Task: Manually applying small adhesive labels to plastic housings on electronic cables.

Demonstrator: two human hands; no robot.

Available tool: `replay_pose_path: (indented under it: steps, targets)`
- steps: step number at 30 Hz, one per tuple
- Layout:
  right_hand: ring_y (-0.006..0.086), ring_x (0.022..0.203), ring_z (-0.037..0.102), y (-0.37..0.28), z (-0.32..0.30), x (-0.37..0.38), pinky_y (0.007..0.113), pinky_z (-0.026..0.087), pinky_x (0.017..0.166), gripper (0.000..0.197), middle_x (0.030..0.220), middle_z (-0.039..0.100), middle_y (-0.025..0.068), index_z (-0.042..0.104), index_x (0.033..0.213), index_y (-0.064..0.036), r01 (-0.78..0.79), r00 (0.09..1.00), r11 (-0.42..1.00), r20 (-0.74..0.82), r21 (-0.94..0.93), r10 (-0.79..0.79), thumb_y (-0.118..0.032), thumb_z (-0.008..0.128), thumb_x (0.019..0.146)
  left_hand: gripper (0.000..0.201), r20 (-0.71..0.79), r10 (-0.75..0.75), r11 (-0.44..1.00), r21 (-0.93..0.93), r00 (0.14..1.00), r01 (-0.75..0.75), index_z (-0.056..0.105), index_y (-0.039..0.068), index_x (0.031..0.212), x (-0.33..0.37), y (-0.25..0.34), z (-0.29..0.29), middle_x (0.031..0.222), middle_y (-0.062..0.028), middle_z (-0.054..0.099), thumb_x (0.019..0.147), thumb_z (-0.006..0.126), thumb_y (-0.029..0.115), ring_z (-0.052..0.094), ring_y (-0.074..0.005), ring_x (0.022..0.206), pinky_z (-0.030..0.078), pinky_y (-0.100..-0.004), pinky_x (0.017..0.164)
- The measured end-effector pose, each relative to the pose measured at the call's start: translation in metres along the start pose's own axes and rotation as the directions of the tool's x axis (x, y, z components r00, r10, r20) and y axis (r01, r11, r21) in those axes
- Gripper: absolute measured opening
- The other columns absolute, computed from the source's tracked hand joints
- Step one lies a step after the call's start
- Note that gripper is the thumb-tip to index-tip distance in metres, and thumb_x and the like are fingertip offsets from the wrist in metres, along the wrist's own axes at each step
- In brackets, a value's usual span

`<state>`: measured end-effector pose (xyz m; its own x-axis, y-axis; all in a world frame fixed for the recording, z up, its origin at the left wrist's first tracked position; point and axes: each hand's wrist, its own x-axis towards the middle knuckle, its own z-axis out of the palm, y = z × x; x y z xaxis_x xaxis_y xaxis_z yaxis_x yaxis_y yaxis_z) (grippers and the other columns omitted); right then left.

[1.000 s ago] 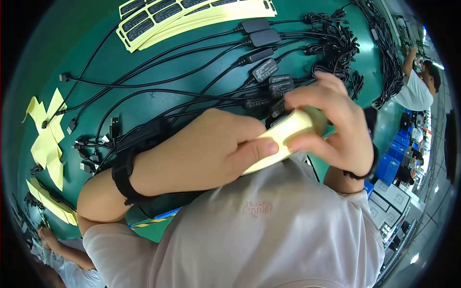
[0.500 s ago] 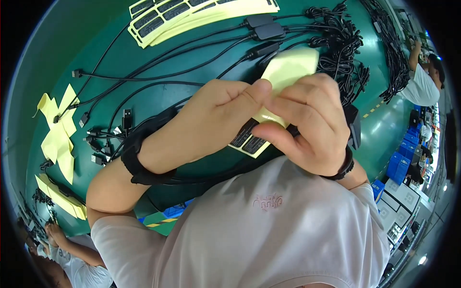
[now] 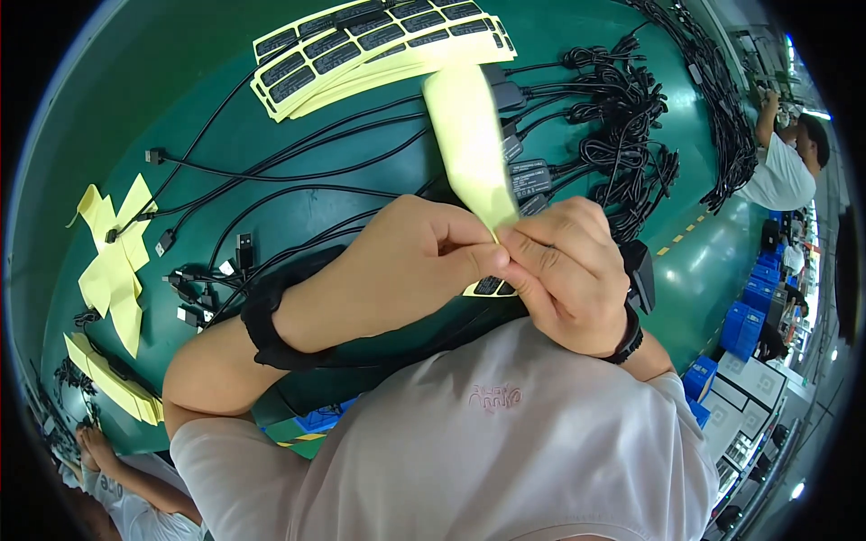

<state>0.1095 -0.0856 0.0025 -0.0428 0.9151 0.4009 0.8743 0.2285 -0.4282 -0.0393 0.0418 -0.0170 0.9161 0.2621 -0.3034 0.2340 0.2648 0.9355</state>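
Both hands meet at one narrow yellow-backed label sheet (image 3: 466, 135). My left hand (image 3: 410, 261) is closed, its thumb and forefinger pinching the sheet's edge. Right against it, my right hand (image 3: 577, 270) is closed too, fingertips on the same spot. The sheet's bare yellow side rises beyond my fingers, bent and bright with glare. Below the fingers a short piece with black labels shows; my hands cover the middle. Just past my right hand lie cables with flat black boxes (image 3: 529, 178), one box showing a printed label.
A fanned stack of label sheets (image 3: 338, 56) lies at the table's far side. Coiled black cables (image 3: 622, 162) sit to the right, with USB plugs (image 3: 244, 248) at the left. Crumpled yellow backing scraps (image 3: 113, 270) lie far left. Other people work at both sides.
The label sheet has swung up and left, now standing out beyond my fingers. My right hand's fingers have closed in against my left fingertips. The boxes behind are more exposed.
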Motion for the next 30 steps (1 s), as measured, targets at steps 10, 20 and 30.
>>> replay_pose_path:
  steps: [10,20,30]
  targets:
    - [0.0247,0.075,0.065,0.001,0.012,0.001,0.039,0.052,0.077,0.026,0.085,0.067,0.0115,0.068,0.089,0.0029,0.071,0.993,0.991,-0.083,-0.115,-0.080,-0.007,0.078,0.067,0.031,-0.148,0.058,0.997,0.052,0.987,-0.051,0.065,-0.005,0.075,-0.004,-0.004,0.004,0.054,-0.0032,0.053,0.091,0.056,0.021,0.044,-0.0063,0.051,0.036,-0.0244,0.047]
    - [0.0292,0.079,0.065,0.011,0.018,0.011,0.038,0.055,0.074,0.029,0.091,0.065,0.0142,0.065,0.089,0.0041,0.145,0.985,0.985,-0.081,-0.098,-0.153,0.000,0.078,0.063,0.028,-0.189,-0.194,0.955,-0.259,0.963,0.141,0.064,-0.003,0.080,0.000,0.003,-0.005,0.073,-0.0045,0.061,0.091,0.059,0.022,0.056,-0.0105,0.066,0.045,-0.0227,0.062]
    - [0.0288,0.081,0.060,0.010,-0.012,0.012,0.032,0.051,0.066,0.027,0.089,0.060,0.0106,0.067,0.084,-0.0022,0.433,0.901,0.901,-0.018,0.036,-0.433,-0.006,0.077,0.059,0.024,-0.334,-0.027,0.985,0.151,0.942,0.081,0.056,-0.002,0.067,0.000,0.016,-0.014,0.068,-0.0107,0.057,0.084,0.057,0.015,0.055,-0.0152,0.060,0.041,-0.0306,0.054]
